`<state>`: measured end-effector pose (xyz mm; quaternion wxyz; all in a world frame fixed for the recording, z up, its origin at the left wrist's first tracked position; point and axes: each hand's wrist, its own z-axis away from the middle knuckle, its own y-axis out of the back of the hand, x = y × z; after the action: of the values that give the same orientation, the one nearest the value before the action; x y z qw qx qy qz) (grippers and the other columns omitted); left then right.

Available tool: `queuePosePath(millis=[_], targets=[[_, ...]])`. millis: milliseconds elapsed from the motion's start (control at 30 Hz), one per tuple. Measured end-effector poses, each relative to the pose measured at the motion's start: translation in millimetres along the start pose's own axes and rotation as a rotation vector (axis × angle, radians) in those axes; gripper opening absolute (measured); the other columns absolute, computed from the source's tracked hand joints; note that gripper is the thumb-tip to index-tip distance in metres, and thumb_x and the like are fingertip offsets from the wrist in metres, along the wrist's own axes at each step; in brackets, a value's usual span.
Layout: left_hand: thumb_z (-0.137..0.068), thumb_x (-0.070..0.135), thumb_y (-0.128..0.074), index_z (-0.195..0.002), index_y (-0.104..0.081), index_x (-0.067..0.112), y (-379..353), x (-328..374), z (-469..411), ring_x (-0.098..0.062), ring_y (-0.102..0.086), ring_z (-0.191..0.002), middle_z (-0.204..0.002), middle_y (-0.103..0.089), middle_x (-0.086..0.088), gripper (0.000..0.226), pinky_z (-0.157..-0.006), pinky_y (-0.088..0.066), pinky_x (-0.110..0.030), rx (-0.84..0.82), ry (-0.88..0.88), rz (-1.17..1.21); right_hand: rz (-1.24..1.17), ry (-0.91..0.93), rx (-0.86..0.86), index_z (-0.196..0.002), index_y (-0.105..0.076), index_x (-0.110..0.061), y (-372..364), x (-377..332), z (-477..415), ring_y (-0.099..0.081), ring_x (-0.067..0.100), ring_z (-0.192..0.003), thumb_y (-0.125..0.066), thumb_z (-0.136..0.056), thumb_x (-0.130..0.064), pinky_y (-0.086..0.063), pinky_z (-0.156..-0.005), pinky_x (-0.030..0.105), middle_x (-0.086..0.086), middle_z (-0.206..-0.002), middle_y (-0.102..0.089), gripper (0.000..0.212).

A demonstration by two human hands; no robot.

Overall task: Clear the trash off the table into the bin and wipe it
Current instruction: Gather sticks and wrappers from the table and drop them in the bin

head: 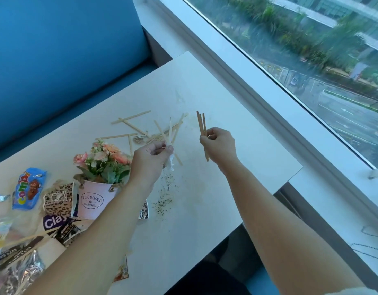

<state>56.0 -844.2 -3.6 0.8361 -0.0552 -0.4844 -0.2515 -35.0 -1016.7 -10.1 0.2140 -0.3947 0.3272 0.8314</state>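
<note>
R hand (218,143) grips brown sticks (201,128), L hand (150,158) pinches more w/ tissue (170,163); best merge both into one fist, freeing a hand for loose sticks (130,124).

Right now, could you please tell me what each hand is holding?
Left hand: gripping pale wooden sticks and a white paper scrap.
Right hand: gripping a bundle of brown sticks.

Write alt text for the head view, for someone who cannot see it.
Over a white table, a person's right hand holds a few wooden sticks and the left hand pinches more with a white paper scrap. On it sit loose sticks, dark crumbs, snack wrappers and a pink flower pot.
</note>
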Motion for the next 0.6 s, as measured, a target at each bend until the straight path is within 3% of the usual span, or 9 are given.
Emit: queuePosePath(millis=[100,200,300,367,467,600], targets=[[-0.091,0.021,-0.079,-0.099,-0.074,0.024,-19.8,-2.7,8.6,-0.010,-0.067,-0.078,-0.091,-0.074,0.004,0.010,-0.088,-0.059,-0.041,-0.036,0.002,-0.014,-0.076,-0.038,0.011,-0.089,-0.070,-0.011,18.7,12.7,15.0,-0.050,0.003,-0.045,-0.061,-0.087,-0.014,-0.036,-0.038,0.014,-0.008,-0.068,-0.062,0.010],[-0.091,0.021,-0.079,-0.101,-0.074,0.022,-43.2,-3.8,21.2,-0.010,-0.069,-0.079,-0.090,-0.074,0.003,0.012,-0.087,-0.059,-0.037,-0.065,0.007,-0.012,-0.126,-0.060,0.046,-0.088,-0.070,-0.013,43.5,25.9,25.8,-0.055,0.010,-0.059,-0.062,-0.087,-0.015,-0.038,-0.042,0.014,-0.006,-0.071,-0.065,0.008],[-0.091,0.018,-0.078,-0.102,-0.075,0.017,-70.2,-4.2,37.3,-0.012,-0.068,-0.078,-0.084,-0.074,0.005,0.012,-0.087,-0.059,-0.039,-0.083,-0.009,-0.036,-0.163,-0.057,0.096,-0.086,-0.071,-0.016,71.3,42.6,35.0,-0.061,0.011,-0.069,-0.065,-0.086,-0.014,-0.046,-0.056,0.020,-0.005,-0.078,-0.070,0.007],[-0.091,0.018,-0.078,-0.093,-0.074,0.026,-88.9,-5.0,49.0,-0.015,-0.071,-0.081,-0.081,-0.075,0.007,0.009,-0.092,-0.061,-0.044,-0.108,-0.020,-0.070,-0.176,-0.041,0.122,-0.085,-0.071,-0.018,89.5,54.4,41.4,-0.063,0.013,-0.073,-0.066,-0.086,-0.012,-0.050,-0.064,0.027,-0.002,-0.081,-0.072,0.008],[-0.090,0.021,-0.079,-0.087,-0.074,0.031,-120.9,-8.5,65.7,-0.020,-0.073,-0.084,-0.081,-0.076,0.007,0.012,-0.092,-0.061,-0.050,-0.140,-0.036,-0.132,-0.160,-0.024,0.159,-0.087,-0.072,-0.019,118.3,74.1,51.4,-0.064,0.014,-0.074,-0.066,-0.084,-0.012,-0.056,-0.069,0.035,-0.001,-0.082,-0.072,0.009],[-0.092,0.024,-0.078,-0.088,-0.072,0.030,-168.8,-16.3,88.1,-0.019,-0.075,-0.084,-0.084,-0.077,0.007,0.009,-0.088,-0.062,-0.047,-0.191,-0.072,-0.238,-0.107,0.014,0.191,-0.087,-0.071,-0.020,158.8,105.3,65.8,-0.064,0.015,-0.073,-0.069,-0.081,-0.014,-0.056,-0.073,0.037,0.000,-0.081,-0.070,0.009]])
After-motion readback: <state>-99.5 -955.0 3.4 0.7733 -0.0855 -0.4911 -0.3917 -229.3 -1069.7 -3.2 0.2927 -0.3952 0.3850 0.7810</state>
